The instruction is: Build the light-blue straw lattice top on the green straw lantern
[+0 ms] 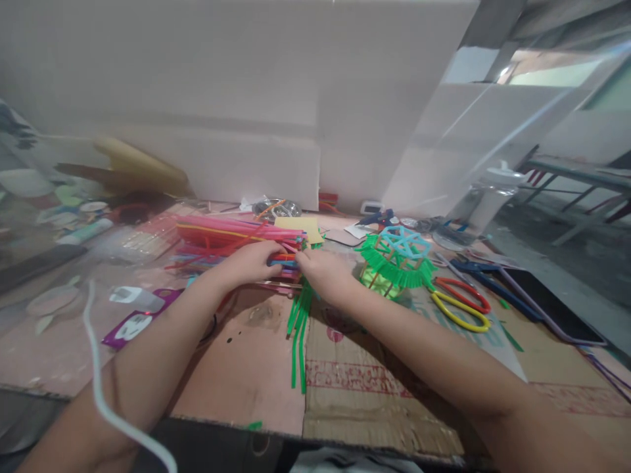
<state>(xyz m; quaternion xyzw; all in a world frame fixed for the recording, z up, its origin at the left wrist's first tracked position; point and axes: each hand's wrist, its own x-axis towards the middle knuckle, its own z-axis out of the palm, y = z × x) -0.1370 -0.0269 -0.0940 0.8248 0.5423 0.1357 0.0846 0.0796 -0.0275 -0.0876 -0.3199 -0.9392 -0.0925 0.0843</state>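
Note:
Both my hands are at a pile of long coloured straws (231,231), mostly pink and red with some blue and purple. My left hand (254,263) is curled at the near side of the pile, with its fingers closed around the ends of a few blue and red straws (282,260). Close beside it, my right hand (323,270) has its fingers closed on the same ends; its fingertips are partly hidden. Below the right hand, green strips (300,328) hang down over the cardboard. Right of it stands a small craft structure (397,259) with green fringe and a light-blue lattice top.
Scissors with red and yellow handles (461,305), blue-handled pliers (497,282) and a phone (549,305) lie at the right. Behind are a metal bowl (279,208) and a yellow paper (298,230). A white cable (96,368) crosses the left front, near a purple packet (142,318).

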